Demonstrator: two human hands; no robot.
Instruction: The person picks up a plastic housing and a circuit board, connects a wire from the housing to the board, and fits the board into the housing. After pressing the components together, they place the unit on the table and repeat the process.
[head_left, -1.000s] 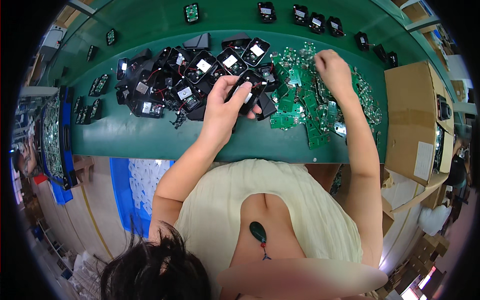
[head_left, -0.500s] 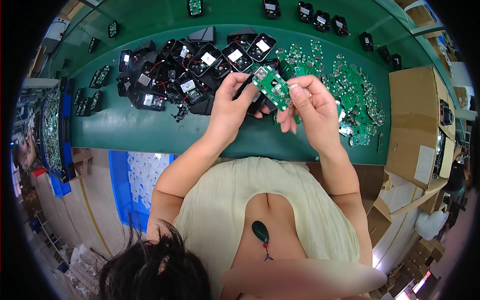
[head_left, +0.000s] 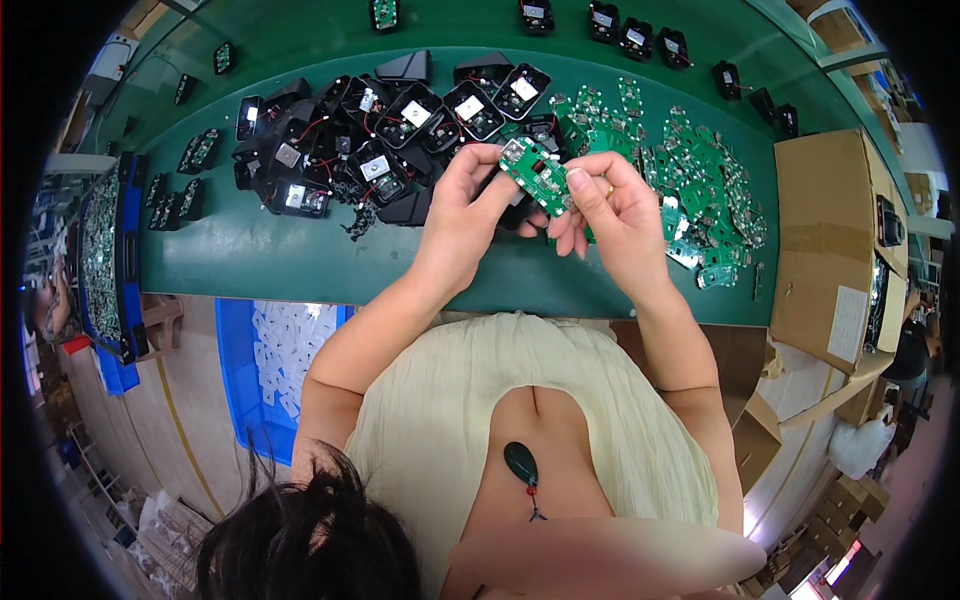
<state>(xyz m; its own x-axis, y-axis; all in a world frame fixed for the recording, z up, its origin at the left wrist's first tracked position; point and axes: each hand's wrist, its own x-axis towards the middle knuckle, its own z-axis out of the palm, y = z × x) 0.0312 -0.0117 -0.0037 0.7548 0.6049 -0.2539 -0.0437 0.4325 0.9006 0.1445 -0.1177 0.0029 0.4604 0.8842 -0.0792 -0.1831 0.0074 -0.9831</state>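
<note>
One green table [head_left: 250, 265] fills the upper view, a brown carton [head_left: 815, 235] by its right end. Black housings [head_left: 410, 110] lie heaped left of centre, many with pale rectangles inside; green boards [head_left: 705, 180] spread to the right. Below the table's front edge sits a blue bin [head_left: 233, 375] of whitish pieces.

The left hand [head_left: 455, 215] is curled around a held housing [head_left: 513, 214], partly hidden. The right hand [head_left: 622, 215] pinches a held board [head_left: 537, 180] by its right end, thumb and forefinger close together, the other fingers loosely bent. A second ago this hand was over the boards; now it is beside the left, with the held board tilted in front of the held housing. Whether those two touch, I cannot tell.

On the carton is a white label [head_left: 848, 322], any print too small to read.
</note>
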